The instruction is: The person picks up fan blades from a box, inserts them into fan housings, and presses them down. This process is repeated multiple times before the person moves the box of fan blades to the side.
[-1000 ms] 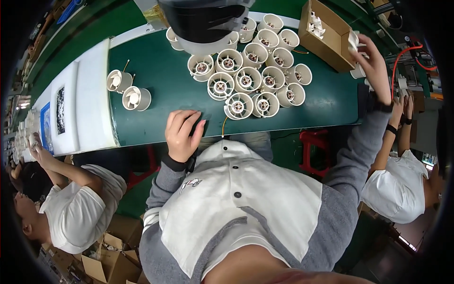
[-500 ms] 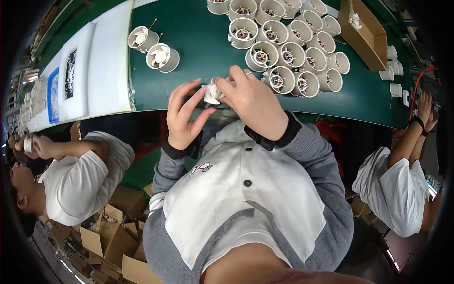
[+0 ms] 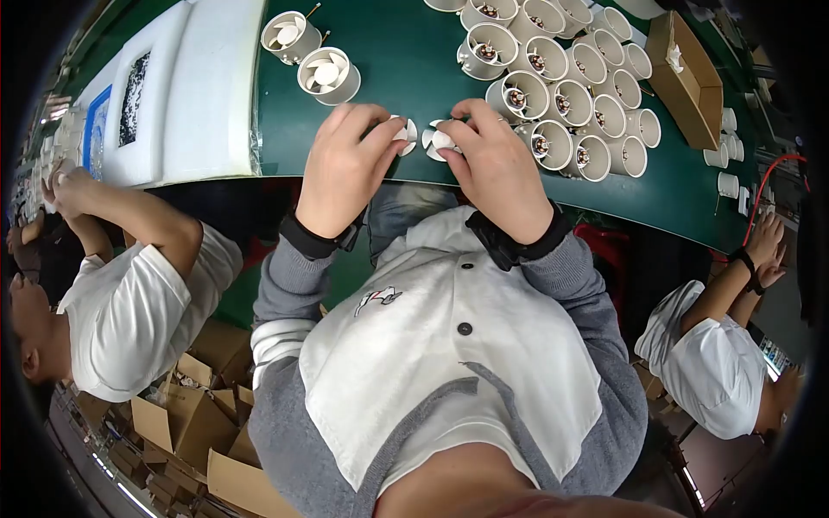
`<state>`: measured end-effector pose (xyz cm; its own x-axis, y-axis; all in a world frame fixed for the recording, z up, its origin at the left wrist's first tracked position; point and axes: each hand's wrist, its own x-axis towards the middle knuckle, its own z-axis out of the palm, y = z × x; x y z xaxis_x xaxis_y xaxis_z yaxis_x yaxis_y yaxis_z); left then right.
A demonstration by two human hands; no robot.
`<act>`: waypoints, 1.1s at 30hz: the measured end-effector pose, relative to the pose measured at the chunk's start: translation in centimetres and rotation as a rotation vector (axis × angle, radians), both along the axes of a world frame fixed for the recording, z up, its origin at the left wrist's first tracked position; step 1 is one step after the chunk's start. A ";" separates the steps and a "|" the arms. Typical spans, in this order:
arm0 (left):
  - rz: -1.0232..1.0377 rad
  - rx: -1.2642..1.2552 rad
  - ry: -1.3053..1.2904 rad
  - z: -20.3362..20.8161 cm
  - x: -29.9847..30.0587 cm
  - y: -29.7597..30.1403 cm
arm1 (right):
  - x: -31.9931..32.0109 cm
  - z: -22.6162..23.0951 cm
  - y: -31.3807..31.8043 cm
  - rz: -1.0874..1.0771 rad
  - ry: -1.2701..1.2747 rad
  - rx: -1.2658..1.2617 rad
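Note:
Over the near edge of the green table, my left hand [image 3: 347, 164] pinches a small white fan blade wheel [image 3: 408, 136] between thumb and fingers. A second white fan blade wheel [image 3: 439, 141] is in the fingertips of my right hand [image 3: 505, 168], a short gap away from the first. Beyond my left hand stand two white round fan housings; the nearer housing [image 3: 341, 85] and the farther housing [image 3: 291, 38] each have a white blade wheel inside. Close to my right hand is a white housing [image 3: 546, 144] with a bare motor showing and no blade wheel.
Several more open white housings [image 3: 574, 104] with bare motors crowd the table [image 3: 389, 52] on the right. Past them lies a cardboard tray [image 3: 691, 86]. White foam [image 3: 211, 95] covers the table's left. Co-workers sit on both sides, one person's arm [image 3: 142, 207] at left.
My hands have moved apart and slightly away from me. Where white parts were bunched between them, each hand now has a separate blade wheel. The view has shifted a little.

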<state>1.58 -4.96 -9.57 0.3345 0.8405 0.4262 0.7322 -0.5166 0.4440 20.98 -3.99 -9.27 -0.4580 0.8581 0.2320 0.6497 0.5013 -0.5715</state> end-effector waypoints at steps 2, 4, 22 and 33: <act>-0.020 -0.050 0.067 0.5 -0.1 0.3 | -0.1 0.2 -0.1 0.016 -0.113 0.082; -0.059 -0.149 0.206 1.0 -0.1 0.4 | -0.2 0.4 -0.2 0.023 -0.170 0.124; -0.049 -0.167 0.607 2.4 0.4 3.1 | -2.3 1.3 0.0 0.161 -0.441 0.203; -0.175 -0.246 0.081 5.1 4.5 4.0 | 7.1 6.3 -2.0 -0.173 0.072 0.134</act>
